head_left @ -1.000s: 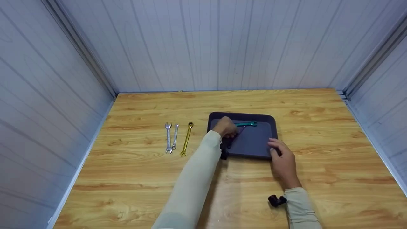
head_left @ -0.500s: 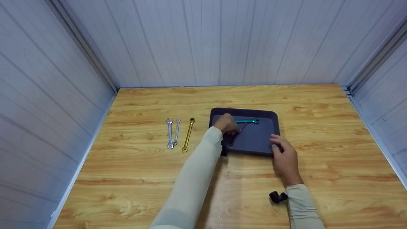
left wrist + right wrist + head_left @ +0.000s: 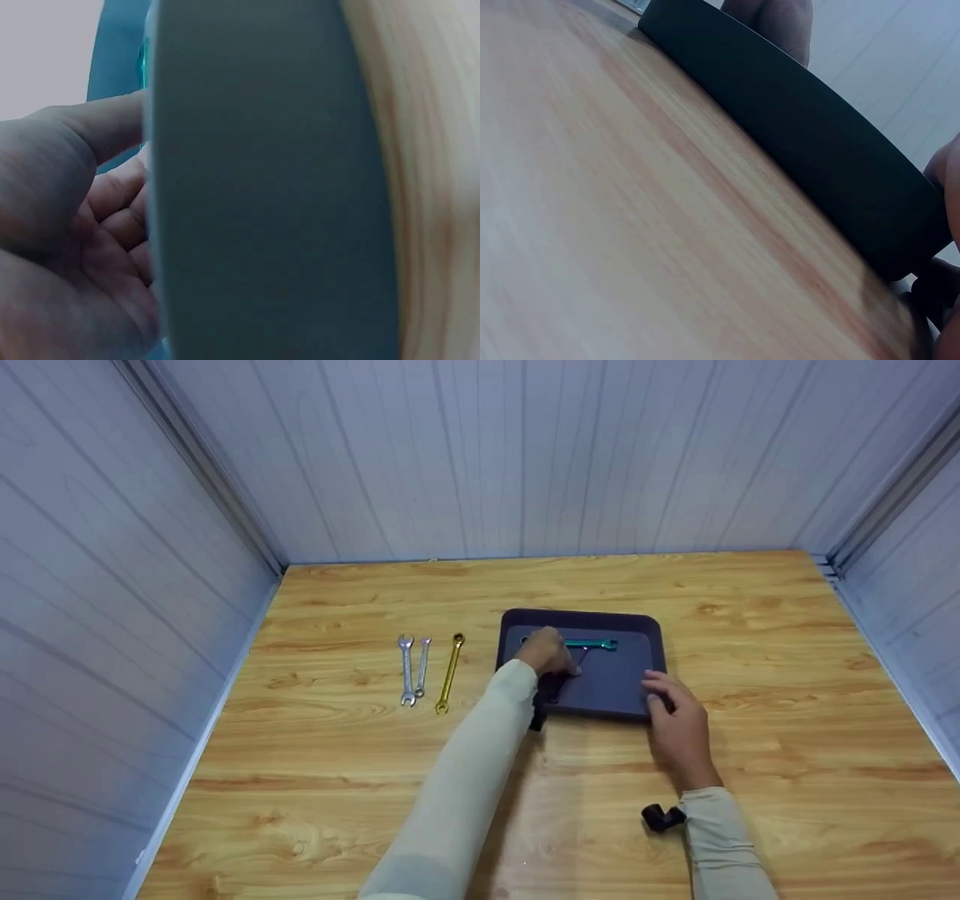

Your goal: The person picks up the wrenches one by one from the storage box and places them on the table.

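Note:
A dark shallow tray (image 3: 622,690) stands on the wooden table with two combination wrenches inside. The teal wrench (image 3: 596,644) lies across the tray's far part, its middle covered by my left hand (image 3: 546,651). Slanting toward the near side is a thin purple wrench (image 3: 584,655), which my left fingers seem to pinch near its middle. In the left wrist view the tray wall (image 3: 270,187) hides those fingertips. My right hand (image 3: 679,727) holds the tray's near right corner, fingers over the side and thumb at the near rim.
Left of the tray lie a large silver wrench (image 3: 407,671), a smaller silver wrench (image 3: 423,667) and a gold wrench (image 3: 451,673), roughly side by side. Pale panel walls (image 3: 480,457) enclose the table (image 3: 337,780) at the back and both sides.
My left hand has shifted slightly right within the tray, uncovering the teal wrench's left end. The purple wrench has turned a little. My right hand stays at the corner; the head view has shifted slightly.

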`<state>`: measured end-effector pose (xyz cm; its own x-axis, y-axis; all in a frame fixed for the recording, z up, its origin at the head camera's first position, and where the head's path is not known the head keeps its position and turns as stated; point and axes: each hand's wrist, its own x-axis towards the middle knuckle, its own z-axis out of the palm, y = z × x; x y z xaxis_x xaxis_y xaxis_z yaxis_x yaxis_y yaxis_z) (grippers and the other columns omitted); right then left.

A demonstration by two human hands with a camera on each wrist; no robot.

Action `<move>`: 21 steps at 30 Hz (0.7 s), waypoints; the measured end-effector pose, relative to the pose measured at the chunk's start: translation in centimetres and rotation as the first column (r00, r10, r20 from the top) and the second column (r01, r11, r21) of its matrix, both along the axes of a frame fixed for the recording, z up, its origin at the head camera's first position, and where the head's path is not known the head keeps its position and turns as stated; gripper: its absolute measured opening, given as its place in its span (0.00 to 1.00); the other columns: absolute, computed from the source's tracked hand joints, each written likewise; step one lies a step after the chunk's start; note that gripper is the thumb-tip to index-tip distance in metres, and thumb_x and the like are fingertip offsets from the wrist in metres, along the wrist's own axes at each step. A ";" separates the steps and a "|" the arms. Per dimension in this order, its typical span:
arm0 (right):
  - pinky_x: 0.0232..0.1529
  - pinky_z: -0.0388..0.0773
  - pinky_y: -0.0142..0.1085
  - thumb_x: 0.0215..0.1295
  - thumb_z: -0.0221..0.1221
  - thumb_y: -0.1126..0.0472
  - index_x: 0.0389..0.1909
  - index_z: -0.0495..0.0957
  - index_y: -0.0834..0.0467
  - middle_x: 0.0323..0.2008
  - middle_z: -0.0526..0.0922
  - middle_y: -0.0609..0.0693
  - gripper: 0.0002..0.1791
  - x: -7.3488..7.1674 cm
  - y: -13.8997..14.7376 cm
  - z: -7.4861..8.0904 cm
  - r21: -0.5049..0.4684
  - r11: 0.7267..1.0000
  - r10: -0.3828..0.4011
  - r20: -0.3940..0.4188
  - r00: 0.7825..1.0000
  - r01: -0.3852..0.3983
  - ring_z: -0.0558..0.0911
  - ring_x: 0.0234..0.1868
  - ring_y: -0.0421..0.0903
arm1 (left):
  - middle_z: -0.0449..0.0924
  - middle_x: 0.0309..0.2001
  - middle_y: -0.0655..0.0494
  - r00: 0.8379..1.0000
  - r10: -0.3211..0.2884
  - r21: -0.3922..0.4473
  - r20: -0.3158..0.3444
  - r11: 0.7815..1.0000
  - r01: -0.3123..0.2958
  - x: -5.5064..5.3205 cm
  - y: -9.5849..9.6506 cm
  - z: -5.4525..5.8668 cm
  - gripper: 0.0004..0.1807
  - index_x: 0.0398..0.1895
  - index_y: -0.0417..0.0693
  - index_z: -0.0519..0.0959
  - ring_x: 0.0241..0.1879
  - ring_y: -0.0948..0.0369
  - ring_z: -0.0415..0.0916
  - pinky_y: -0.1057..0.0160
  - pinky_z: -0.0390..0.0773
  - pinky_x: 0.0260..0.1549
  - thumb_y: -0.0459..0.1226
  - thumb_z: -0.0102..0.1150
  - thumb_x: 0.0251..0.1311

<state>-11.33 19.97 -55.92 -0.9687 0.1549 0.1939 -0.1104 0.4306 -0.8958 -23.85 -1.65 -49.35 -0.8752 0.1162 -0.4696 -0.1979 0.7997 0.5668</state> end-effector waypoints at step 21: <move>0.69 0.62 0.44 0.74 0.52 0.66 0.55 0.82 0.60 0.62 0.78 0.45 0.14 -0.3 0.1 0.4 0.017 1.000 -0.002 0.019 1.000 0.002 0.69 0.69 0.45 | 0.75 0.18 0.57 0.996 -0.046 0.038 0.078 0.998 0.043 -1.1 -0.3 0.4 0.15 0.18 0.46 0.79 0.19 0.62 0.71 0.63 0.73 0.23 0.39 0.78 0.51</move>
